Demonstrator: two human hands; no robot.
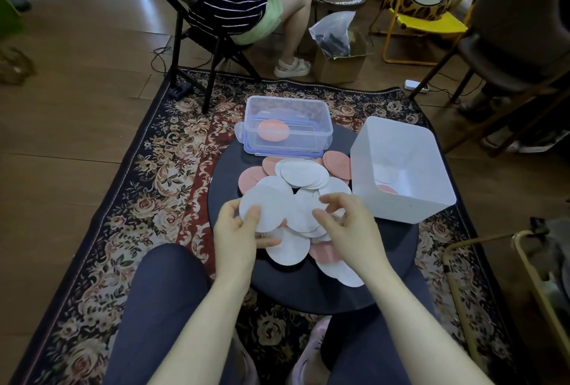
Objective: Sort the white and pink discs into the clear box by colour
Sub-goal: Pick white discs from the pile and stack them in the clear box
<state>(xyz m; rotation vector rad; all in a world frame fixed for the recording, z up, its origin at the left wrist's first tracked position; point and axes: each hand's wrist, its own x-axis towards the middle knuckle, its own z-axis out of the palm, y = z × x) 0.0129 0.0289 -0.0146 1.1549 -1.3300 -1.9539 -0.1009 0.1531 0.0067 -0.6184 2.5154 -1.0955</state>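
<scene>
A heap of white discs [303, 173] and pink discs [337, 164] lies on a round dark table [394, 249]. The clear box [320, 113] stands at the table's far side with one pink disc [273, 131] inside. My left hand [239, 230] grips a white disc [268, 202] by its near edge, thumb on top. My right hand [345, 218] hovers over the heap beside it, fingers curled and apart, touching white discs without a clear hold.
A white square bin [431, 150] sits at the table's right, tilted toward me, with a pink disc at its bottom. A seated person on a folding chair [197, 54] is behind the table. A cardboard box [342, 63] and chairs stand around the patterned rug.
</scene>
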